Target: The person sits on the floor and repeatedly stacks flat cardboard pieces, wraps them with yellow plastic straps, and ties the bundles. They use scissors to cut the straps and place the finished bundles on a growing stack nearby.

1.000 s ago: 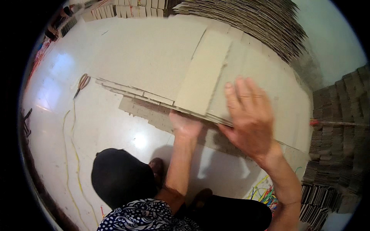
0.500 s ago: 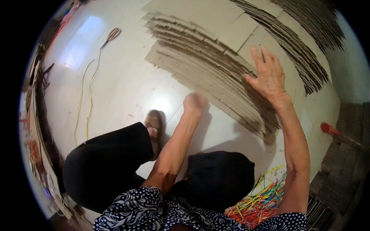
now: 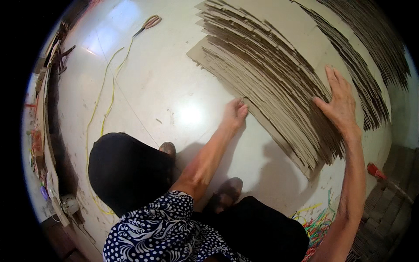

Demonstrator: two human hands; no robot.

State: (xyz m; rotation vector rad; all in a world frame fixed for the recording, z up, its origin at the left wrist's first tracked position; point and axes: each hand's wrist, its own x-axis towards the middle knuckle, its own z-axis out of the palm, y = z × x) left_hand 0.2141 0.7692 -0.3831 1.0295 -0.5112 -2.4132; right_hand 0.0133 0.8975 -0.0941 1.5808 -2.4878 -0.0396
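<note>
A fanned stack of flat brown cardboard sheets (image 3: 266, 74) lies on the pale glossy floor (image 3: 166, 87). My left hand (image 3: 235, 114) reaches down with its fingers together, the tips touching the near edge of the lowest sheets. Flat on top of the fan's right side rests my right hand (image 3: 339, 102), fingers spread apart. Neither hand grips anything. My knees, in black trousers, and both feet show at the bottom.
A second fanned row of cardboard (image 3: 366, 56) runs along the upper right. Scissors (image 3: 148, 24) and a yellow cord (image 3: 107, 100) lie at upper left. Coloured strips (image 3: 318, 225) are piled at lower right, near a red-handled tool (image 3: 376, 171). Clutter lines the left wall.
The view has swung down and left, so the cardboard fan now fills the upper middle. My left hand has slid to the fan's near edge. My right hand stays pressed on the sheets.
</note>
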